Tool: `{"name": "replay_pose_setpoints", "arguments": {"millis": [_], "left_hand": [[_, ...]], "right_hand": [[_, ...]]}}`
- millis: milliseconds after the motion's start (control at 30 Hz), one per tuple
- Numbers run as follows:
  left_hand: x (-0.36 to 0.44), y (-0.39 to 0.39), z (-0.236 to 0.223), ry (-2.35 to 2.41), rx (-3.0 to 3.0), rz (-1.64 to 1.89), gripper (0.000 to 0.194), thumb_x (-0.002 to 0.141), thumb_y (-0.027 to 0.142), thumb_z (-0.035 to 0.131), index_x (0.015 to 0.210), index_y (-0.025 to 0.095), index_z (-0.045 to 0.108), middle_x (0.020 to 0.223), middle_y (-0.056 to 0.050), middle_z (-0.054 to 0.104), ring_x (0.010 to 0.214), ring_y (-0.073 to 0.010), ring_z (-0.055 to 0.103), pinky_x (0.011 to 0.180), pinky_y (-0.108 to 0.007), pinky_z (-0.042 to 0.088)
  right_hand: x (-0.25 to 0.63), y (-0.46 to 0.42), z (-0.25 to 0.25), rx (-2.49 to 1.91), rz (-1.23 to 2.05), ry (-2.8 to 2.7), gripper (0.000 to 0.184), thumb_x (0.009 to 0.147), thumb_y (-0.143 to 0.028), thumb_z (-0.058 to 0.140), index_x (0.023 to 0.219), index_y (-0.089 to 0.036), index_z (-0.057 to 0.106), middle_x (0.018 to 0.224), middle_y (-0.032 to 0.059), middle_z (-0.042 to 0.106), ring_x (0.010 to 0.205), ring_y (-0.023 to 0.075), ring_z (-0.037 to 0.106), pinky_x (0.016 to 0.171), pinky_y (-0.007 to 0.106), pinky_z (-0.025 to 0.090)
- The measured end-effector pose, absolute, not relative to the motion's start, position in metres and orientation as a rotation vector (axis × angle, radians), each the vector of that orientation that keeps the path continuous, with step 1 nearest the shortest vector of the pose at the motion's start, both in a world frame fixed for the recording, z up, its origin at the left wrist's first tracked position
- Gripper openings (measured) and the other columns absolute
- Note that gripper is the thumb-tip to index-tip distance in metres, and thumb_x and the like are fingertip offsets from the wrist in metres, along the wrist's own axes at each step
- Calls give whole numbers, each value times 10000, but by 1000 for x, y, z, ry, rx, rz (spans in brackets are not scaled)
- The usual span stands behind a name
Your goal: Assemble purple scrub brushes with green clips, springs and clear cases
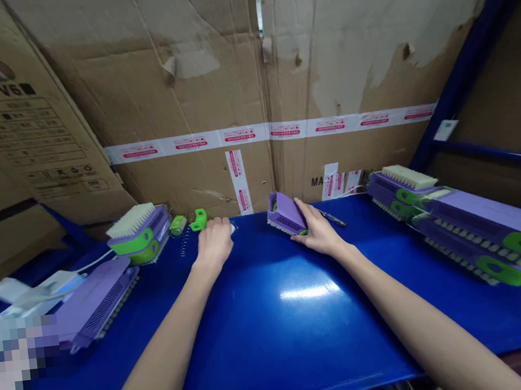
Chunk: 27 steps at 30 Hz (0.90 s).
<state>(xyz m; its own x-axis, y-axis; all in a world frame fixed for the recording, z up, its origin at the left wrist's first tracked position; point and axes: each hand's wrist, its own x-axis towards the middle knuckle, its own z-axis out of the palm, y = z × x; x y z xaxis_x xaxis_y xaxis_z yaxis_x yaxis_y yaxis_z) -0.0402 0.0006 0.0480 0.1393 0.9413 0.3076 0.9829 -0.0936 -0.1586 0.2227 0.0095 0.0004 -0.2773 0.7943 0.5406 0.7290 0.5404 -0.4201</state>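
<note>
My right hand (315,228) is wrapped round the right side of a purple brush-like unit (285,211), which sits tilted at the back of the blue table with pale bristles below it. My left hand (216,242) is closed near the table's back edge, fingers curled down. A small pale, clear scrap shows by its fingertips; what the fingers hold is hidden. Beside the left hand lie a green plastic bracket (198,219), a small green part (178,225) and a coiled spring (184,244). A dark pen-like tool (332,218) lies just right of my right hand.
Stacked purple and green brush units stand at the left (141,232) and right (404,192), with longer units (491,226) nearer. Another purple unit (99,299) and white cabled plugs (33,293) lie left. A cardboard wall (184,178) closes the back of the blue table (276,342).
</note>
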Motion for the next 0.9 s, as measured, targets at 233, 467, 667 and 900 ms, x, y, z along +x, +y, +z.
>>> {"name": "replay_pose_setpoints", "arguments": {"millis": [233,467,667,900], "left_hand": [[-33,3,40,-1788,-2145,-230,366,924,307,293,1005,115,594,971,-165,623,915,-299,607,640,-350,474],[-47,10,43,-1896,-2005,-463,501,954,397,202,851,136,616,801,-138,667,785,-284,653,624,-321,421],[-43,15,28,-1858,-2060,-648,393,892,476,395,1038,153,564,997,-137,634,945,-281,603,694,-319,436],[-48,32,9,-2089,-2304,-1187,400,723,374,660,1059,189,548,916,-75,659,823,-210,610,714,-303,452]], "right_hand": [[221,7,5,-1262,106,-2082,1015,671,-244,738,1472,-229,116,1373,160,405,1275,320,384,1026,486,367],[221,7,5,-1234,37,-2124,1047,670,-256,745,1478,-248,79,1397,169,385,1276,342,382,1009,517,369],[219,7,5,-1239,-14,-2146,1060,658,-251,758,1478,-238,88,1380,175,404,1254,341,404,995,506,386],[219,7,5,-1214,-38,-2151,1043,677,-239,735,1480,-249,70,1382,168,403,1269,336,392,997,512,381]]}}
